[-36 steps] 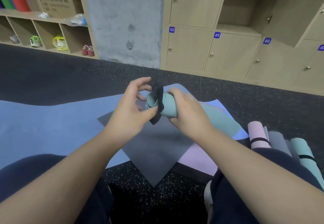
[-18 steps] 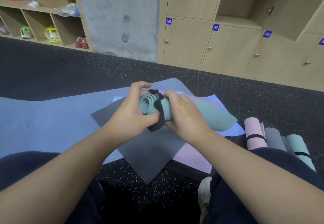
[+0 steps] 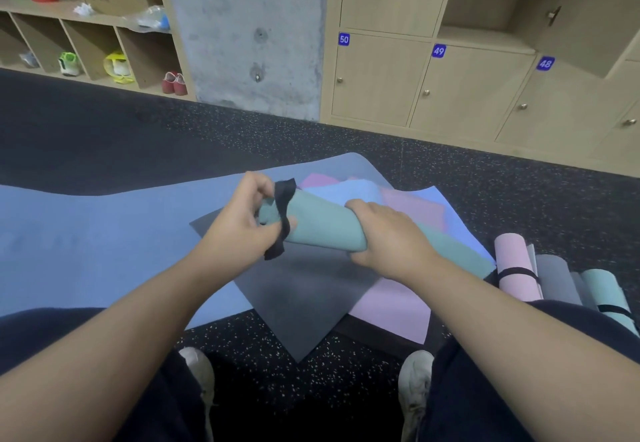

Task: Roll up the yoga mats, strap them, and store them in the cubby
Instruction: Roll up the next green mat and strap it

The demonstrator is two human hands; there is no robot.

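Hands held a teal roll [image 3: 322,225] just above the gray mat [image 3: 298,299], which lay flat on the speckled floor [image 3: 277,382] and serves as landmark for the rest. The left hand [image 3: 239,230] was at the roll's left end, fingers curled and pinching a black strap [image 3: 284,211] that wrapped around that end, with a loose tail hanging down toward the gray mat. The right hand [image 3: 388,241] gripped the roll's right part, fingers curled over and under it. The roll pointed from lower right to upper left, tilted a little. Under the gray mat's left side spread a large blue mat [image 3: 86,244], reaching far left. Behind and right of the gray mat lay flat sheets fanned over each other: pink sheets [image 3: 391,306] and a light blue sheet [image 3: 349,190]. Right of the gray mat, beyond the sheets, three rolled mats lay side by side, touching: a pink roll [image 3: 514,268] with a black band, a gray roll [image 3: 554,279], and a second teal roll [image 3: 606,289], also banded. Beyond the gray mat stood wooden lockers [image 3: 377,78] numbered 50, 49 and 48, with one open cubby [image 3: 485,19] above door 49. Far left of them, past a concrete pillar [image 3: 249,33], a low shelf [image 3: 90,50] held shoes. Near of the gray mat, two pale shoes [image 3: 414,386] and dark trouser legs showed.
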